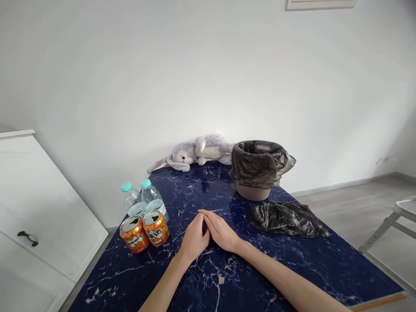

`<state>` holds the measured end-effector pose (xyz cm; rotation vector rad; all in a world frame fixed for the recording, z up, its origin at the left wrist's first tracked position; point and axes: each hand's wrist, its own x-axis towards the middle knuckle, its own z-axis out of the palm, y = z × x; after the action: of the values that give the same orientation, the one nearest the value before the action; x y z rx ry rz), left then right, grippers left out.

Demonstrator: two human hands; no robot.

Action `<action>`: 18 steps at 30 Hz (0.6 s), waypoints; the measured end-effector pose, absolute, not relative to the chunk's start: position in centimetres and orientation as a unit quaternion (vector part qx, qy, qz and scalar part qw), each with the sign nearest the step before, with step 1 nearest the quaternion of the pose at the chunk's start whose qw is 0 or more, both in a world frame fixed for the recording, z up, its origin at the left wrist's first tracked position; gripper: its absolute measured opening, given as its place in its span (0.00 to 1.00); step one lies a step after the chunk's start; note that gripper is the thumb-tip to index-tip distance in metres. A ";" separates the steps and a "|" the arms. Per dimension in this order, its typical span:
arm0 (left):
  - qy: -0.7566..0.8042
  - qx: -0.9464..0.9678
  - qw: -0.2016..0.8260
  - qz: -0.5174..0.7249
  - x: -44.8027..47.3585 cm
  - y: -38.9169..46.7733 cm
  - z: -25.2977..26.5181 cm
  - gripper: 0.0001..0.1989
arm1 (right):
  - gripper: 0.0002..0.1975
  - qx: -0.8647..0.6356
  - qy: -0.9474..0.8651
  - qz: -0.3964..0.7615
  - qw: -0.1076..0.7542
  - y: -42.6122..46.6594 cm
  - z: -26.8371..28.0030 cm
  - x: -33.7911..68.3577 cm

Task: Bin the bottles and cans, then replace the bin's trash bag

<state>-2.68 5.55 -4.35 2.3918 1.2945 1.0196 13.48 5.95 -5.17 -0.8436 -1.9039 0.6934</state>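
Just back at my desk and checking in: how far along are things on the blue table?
Done: the bin already wears a black liner. In hand: nothing; the left hand and right hand lie flat together on the table. Untouched: a loose black bag beside the bin, two opened orange cans and two capped bottles standing at the left edge.
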 end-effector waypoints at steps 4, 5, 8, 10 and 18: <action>0.434 0.827 0.093 0.344 -2.9 5.7 -4.8 0.10 | 0.24 -0.343 -0.776 0.272 0.454 5.9 -5.6 13.4; 0.436 0.828 0.085 0.344 -3.1 5.7 -4.9 0.13 | 0.24 -0.344 -0.780 0.263 0.452 5.8 -5.6 13.5; 0.452 0.819 0.060 0.349 -3.6 6.0 -5.7 0.23 | 0.27 -0.337 -0.824 0.181 0.418 5.7 -5.0 14.6; 0.470 0.806 0.047 0.356 -3.9 6.3 -6.5 0.24 | 0.32 -0.314 -0.866 0.089 0.378 5.9 -3.6 16.0; 0.531 0.764 0.028 0.365 -4.6 7.0 -8.9 0.25 | 0.38 -0.291 -0.900 -0.165 0.281 9.5 8.4 23.9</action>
<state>-4.55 6.97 -8.89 2.3590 1.6393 1.1256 23.90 9.54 8.42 -0.7805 -2.4113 -0.4419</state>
